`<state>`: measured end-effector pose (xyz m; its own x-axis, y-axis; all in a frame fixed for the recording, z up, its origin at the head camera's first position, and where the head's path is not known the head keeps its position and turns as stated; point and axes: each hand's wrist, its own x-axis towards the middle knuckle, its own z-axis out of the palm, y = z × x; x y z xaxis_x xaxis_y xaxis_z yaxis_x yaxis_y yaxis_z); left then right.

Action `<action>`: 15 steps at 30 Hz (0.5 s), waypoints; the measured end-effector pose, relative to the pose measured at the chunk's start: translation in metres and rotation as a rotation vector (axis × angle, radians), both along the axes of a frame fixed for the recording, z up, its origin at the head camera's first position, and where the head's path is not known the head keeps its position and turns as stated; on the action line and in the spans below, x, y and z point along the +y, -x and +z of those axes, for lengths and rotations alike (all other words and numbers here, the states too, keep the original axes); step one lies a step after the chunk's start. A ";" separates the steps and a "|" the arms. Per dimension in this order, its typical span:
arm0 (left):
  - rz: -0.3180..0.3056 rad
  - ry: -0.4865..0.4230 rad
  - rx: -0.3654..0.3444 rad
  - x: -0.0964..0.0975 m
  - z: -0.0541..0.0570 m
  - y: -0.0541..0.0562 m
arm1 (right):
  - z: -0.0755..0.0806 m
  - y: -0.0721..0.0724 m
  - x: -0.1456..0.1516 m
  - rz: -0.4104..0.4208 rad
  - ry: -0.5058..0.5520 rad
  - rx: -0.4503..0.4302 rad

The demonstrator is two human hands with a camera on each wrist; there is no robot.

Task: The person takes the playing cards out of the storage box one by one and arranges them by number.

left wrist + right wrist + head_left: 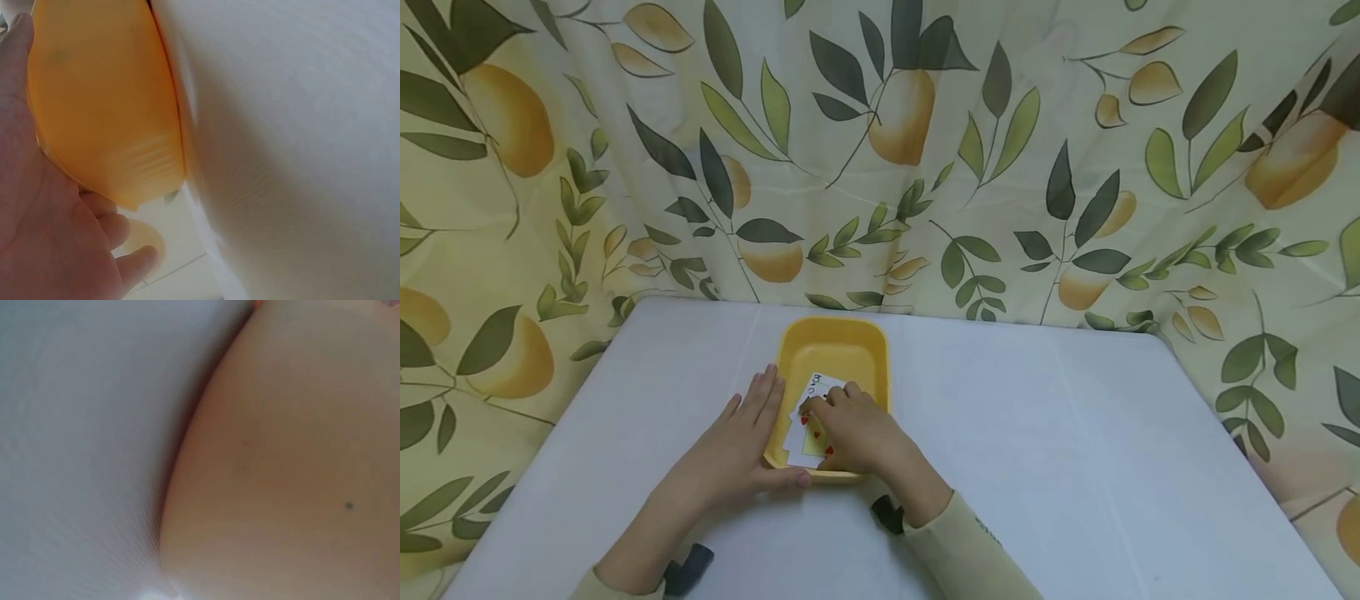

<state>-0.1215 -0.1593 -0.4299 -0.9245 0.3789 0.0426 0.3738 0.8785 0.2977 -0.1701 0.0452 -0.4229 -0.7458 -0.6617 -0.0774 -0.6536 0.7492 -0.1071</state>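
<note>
While looking down from the head, shows a yellow rectangular tray (831, 346) just left of the middle of the frame, with overlapping playing cards (797, 442) in its lower part. Can make out a black 3 on one and red hearts on the uppermost. Shows the left hand (741, 442) left of the tray, laid along its left wall with straight fingers, clamped on nothing. Shows the right hand (861, 425) near the centre, reaching in from lower right, with fingers curled over the cards and apparently pinching them. Could lose a card from that pinch, through loose overlap and smooth faces; could take two as one for the same reason, or bend an edge by dragging against the near wall. Could also skid the tray across the white tabletop (1037, 417) on easing the left hand's steadying pressure. Shows, across the upper half and down both sides, a curtain (1000, 250) printed with orange fruit and green leaves.

In the left wrist view, shows the tray's orange-looking side at upper left, against the left hand's palm and fingers, with the tabletop filling the right.

In the right wrist view, shows tabletop at left and a blurred tan curve (281, 456) at right; cannot tell whether skin or tray wall, nor judge any grip from there.
</note>
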 end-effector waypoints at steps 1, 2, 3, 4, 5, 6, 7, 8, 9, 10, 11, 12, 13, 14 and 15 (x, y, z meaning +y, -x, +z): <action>-0.001 0.002 0.006 0.000 0.000 0.000 | 0.000 0.000 0.000 -0.003 0.004 0.000; -0.002 0.001 0.009 0.000 0.001 0.001 | 0.000 0.001 0.000 -0.006 0.010 -0.003; -0.002 0.007 0.007 0.000 0.001 0.001 | 0.000 0.001 -0.001 -0.009 0.015 -0.008; -0.002 0.009 0.006 -0.001 0.001 0.001 | 0.000 0.001 -0.001 -0.011 0.020 -0.012; 0.000 0.010 0.001 -0.001 0.001 0.001 | 0.000 0.001 -0.001 -0.014 0.021 -0.016; 0.000 0.013 -0.001 -0.001 0.001 0.001 | 0.000 0.002 -0.001 -0.018 0.023 -0.020; 0.002 0.012 -0.008 -0.001 0.002 0.000 | 0.000 0.002 -0.002 -0.021 0.021 -0.023; 0.003 0.011 -0.015 -0.001 0.002 0.000 | 0.000 0.002 -0.002 -0.024 0.017 -0.025; 0.007 0.012 -0.023 -0.001 0.002 0.000 | 0.000 0.002 -0.002 -0.028 0.012 -0.027; 0.011 0.012 -0.031 -0.001 0.002 -0.001 | 0.001 0.002 -0.002 -0.035 0.012 -0.034; 0.013 0.010 -0.037 -0.001 0.002 -0.001 | 0.001 0.003 -0.002 -0.042 0.011 -0.039; 0.013 0.009 -0.039 -0.001 0.002 0.000 | 0.001 0.003 -0.003 -0.048 0.007 -0.044; 0.013 0.010 -0.038 -0.001 0.002 0.000 | 0.001 0.004 -0.003 -0.055 0.003 -0.049; 0.012 0.012 -0.036 -0.001 0.002 0.000 | 0.001 0.005 -0.003 -0.063 0.002 -0.052; 0.011 0.010 -0.033 -0.001 0.002 0.001 | 0.002 0.005 -0.003 -0.070 0.001 -0.055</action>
<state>-0.1224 -0.1601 -0.4283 -0.9293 0.3692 0.0079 0.3543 0.8854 0.3008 -0.1752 0.0424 -0.4214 -0.7849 -0.6081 -0.1191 -0.5927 0.7928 -0.1417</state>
